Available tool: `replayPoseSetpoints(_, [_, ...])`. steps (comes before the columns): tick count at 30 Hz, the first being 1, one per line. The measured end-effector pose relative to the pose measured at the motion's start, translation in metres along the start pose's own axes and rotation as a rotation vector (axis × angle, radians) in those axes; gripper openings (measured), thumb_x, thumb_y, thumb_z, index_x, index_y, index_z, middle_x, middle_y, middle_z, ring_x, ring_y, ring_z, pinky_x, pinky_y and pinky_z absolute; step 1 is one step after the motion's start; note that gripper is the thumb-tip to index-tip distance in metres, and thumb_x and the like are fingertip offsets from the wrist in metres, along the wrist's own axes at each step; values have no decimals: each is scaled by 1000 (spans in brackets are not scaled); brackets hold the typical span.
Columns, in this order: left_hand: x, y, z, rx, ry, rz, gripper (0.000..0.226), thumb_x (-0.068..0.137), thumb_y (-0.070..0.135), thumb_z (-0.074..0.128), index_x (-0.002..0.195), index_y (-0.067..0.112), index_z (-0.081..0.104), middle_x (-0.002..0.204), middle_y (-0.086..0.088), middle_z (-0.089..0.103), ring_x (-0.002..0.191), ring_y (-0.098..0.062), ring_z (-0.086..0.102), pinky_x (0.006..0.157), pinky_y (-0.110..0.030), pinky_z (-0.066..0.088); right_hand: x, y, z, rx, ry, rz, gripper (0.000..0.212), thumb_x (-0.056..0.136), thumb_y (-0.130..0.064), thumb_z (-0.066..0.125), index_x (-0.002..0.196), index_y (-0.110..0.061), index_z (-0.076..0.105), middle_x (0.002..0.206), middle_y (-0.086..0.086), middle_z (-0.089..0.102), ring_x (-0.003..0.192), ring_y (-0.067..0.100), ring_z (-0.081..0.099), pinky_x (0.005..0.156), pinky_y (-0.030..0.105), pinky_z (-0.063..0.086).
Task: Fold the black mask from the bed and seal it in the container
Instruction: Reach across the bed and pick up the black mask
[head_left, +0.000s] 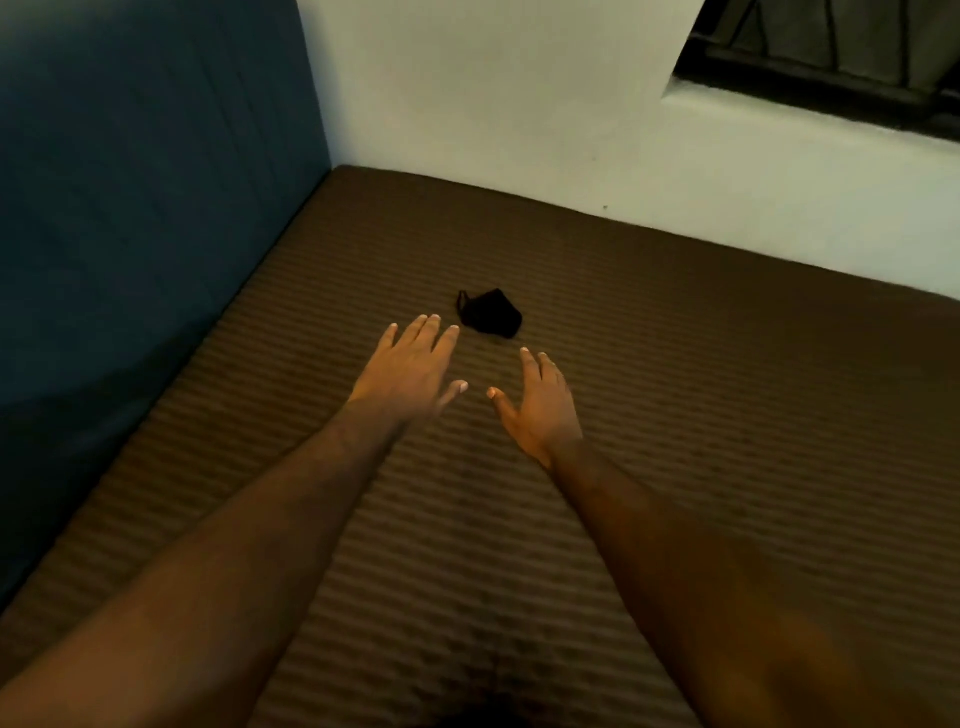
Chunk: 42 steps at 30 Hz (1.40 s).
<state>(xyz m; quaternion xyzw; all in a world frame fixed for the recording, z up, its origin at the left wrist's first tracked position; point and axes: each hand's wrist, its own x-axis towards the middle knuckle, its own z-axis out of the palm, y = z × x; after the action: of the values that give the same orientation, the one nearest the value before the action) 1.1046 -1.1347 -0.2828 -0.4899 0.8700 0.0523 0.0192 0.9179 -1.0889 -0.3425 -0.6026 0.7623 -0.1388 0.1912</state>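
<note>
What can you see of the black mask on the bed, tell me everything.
The black mask looks like soft dark cloth, loosely bunched rather than flat, lying on the brown striped bed. A thin ear loop curls up at its left end. Both open hands fall short of it: the left hand just beside its left end, the right hand nearer the camera. Neither touches it; only the bed does.

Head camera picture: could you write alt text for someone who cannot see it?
A person's left hand and right hand reach, fingers open, toward a small crumpled black fabric mask lying untouched on a brown striped bed. A dark blue padded panel stands at the left, a white wall behind.
</note>
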Motion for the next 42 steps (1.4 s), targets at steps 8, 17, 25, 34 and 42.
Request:
replayPoseSetpoints(8, [89, -8, 85, -39, -167, -35, 79, 95, 53, 44, 154, 13, 10, 162, -12, 13, 149, -27, 12, 119, -47, 20, 90, 70, 57, 81, -201, 28, 94, 87, -52, 64, 157, -29, 7, 166, 9, 7, 150, 29, 19, 117, 42, 30])
replayPoseSetpoints(17, [154, -40, 175, -180, -419, -145, 93, 87, 58, 56, 154, 16, 8, 163, -10, 10, 148, -29, 17, 118, -45, 25, 179, 111, 118, 304, -184, 114, 93, 85, -39, 73, 157, -23, 15, 158, 12, 31, 140, 28, 39, 109, 36, 38])
replayPoseSetpoints(25, [192, -42, 231, -124, -482, -157, 121, 71, 58, 74, 154, 21, -6, 164, -11, -5, 150, -29, 0, 119, -53, 15, 263, 105, 134, 320, -52, 124, 90, 89, -36, 69, 157, -18, 14, 157, 11, 34, 140, 28, 40, 111, 37, 36])
replayPoseSetpoints(34, [194, -47, 254, -191, -454, -182, 125, 67, 55, 78, 154, 23, -5, 164, -8, -8, 150, -27, -5, 118, -54, 6, 262, 101, 156, 397, 285, 290, 28, 101, -19, 45, 122, -13, 62, 118, 13, 68, 104, 27, 63, 80, 28, 45])
replayPoseSetpoints(42, [181, -31, 241, -196, -430, -249, 119, 71, 52, 78, 155, 23, -1, 164, -12, -5, 150, -28, -2, 119, -53, 13, 220, 114, 114, 456, 232, 111, 17, 98, -21, 53, 94, -7, 62, 79, 2, 61, 73, 20, 59, 69, 39, 49])
